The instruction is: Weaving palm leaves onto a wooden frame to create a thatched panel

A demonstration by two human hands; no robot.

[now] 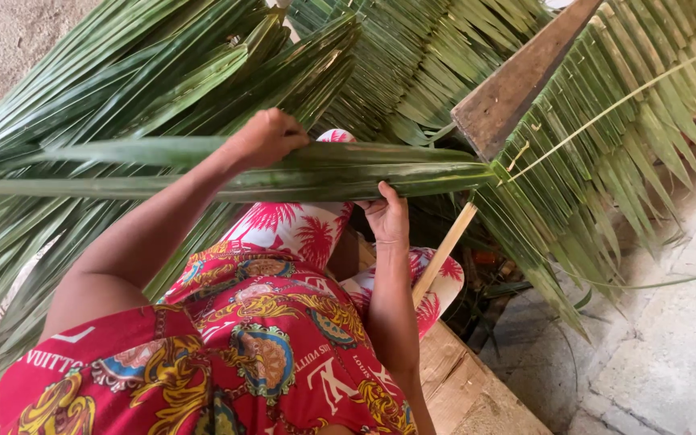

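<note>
I am watching a long folded palm leaf (300,173) lying crosswise above the lap, its tip reaching the wooden beam (517,80) where a row of folded leaves (606,153) is hanging. My left hand (267,137) is closing over the leaf's top edge; my right hand (387,216) is gripping it from below, thumb up. I judge the fold could be springing open if either grip loosens, since the leaf looks stiff. Both arms are reaching forward, elbows bent, over the red patterned dress (251,338).
</note>
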